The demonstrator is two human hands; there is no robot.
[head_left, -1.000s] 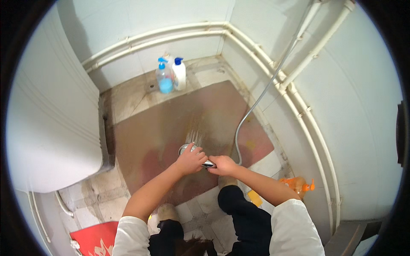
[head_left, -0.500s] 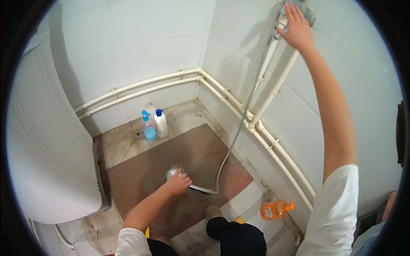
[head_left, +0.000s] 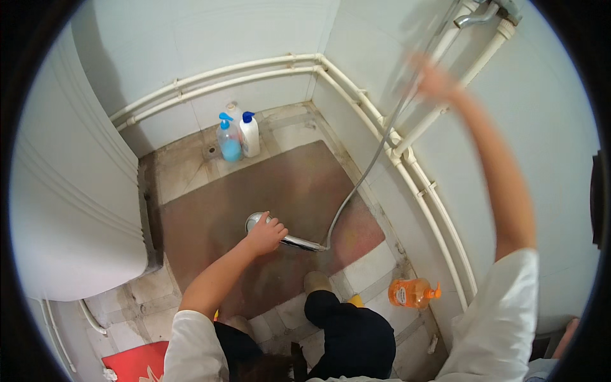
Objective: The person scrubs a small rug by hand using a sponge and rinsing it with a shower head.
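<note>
Shower head (head_left: 256, 220) sits low over the brown floor mat (head_left: 299, 191), near the middle of the stall, face turned toward the floor; left hand (head_left: 266, 234) is closed around its chrome handle, gripping just behind the head. Hose (head_left: 366, 175) runs from the handle's right end up along the right wall toward the chrome tap (head_left: 474, 16) at the far top right. Right hand (head_left: 436, 79) is raised by the white wall pipes (head_left: 407, 137), below the tap, not touching it as far as I can see; it's motion-blurred, so I can't tell if it's open or closed, and it looks empty. Step in hand, my read: floor rinse, one hand aiming the head, the other working around the tap. No spray visible at the head, though the mat is too dark to be sure. Next move likely calls for a firm grip and the head kept pointed down at the mat, away from the two bottles (head_left: 238, 135) standing touching each other at the far wall, and with slack left in the hose. Orange soap bottle (head_left: 412, 293) lies on the tiles near the right wall, well apart from both hands. White appliance (head_left: 70, 210) fills the left side.
</note>
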